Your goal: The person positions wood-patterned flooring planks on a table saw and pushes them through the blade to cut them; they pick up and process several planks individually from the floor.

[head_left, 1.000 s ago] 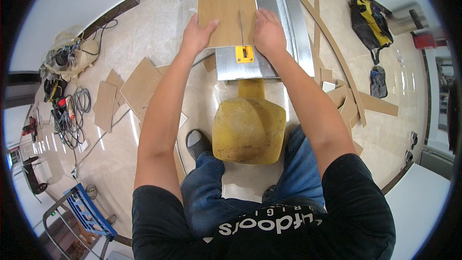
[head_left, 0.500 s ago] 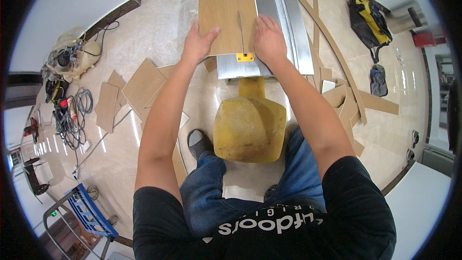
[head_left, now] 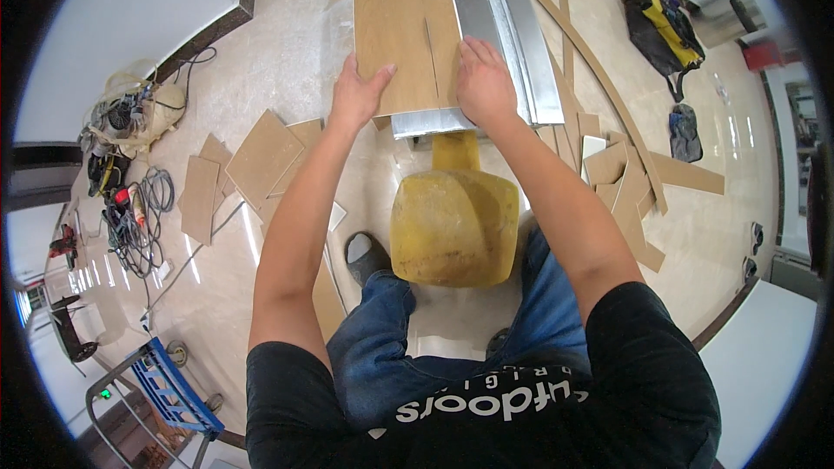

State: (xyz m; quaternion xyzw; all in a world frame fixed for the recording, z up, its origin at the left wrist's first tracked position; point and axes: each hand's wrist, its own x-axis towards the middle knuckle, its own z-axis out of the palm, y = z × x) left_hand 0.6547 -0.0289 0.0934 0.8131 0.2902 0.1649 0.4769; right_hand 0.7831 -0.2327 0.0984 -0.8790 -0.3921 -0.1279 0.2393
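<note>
A light wood-coloured board [head_left: 395, 43] lies lengthwise on a bare metal work table [head_left: 495, 26]. My left hand [head_left: 359, 94] grips the board's left edge near its close end, thumb on the top face. My right hand [head_left: 486, 85] holds the right edge, its fingers bent over the rim. Between the hands a thin dark slit runs lengthwise through the board and reaches close to the near edge. Below the table's front stands a yellow, worn, seat-shaped piece [head_left: 453, 230], joined by a yellow stem, between my legs.
Board offcuts [head_left: 265, 156] lie on the floor at left, and more offcuts [head_left: 625, 182] at right beside long strips [head_left: 608, 95]. Tangled cables [head_left: 143, 221] and tools are at far left. A blue trolley [head_left: 178, 386] stands lower left; a black-and-yellow bag [head_left: 662, 30] is upper right.
The board has slid slightly toward me, and its near end now covers the small yellow plate on the table. Both hands keep their hold and have shifted a little with it.
</note>
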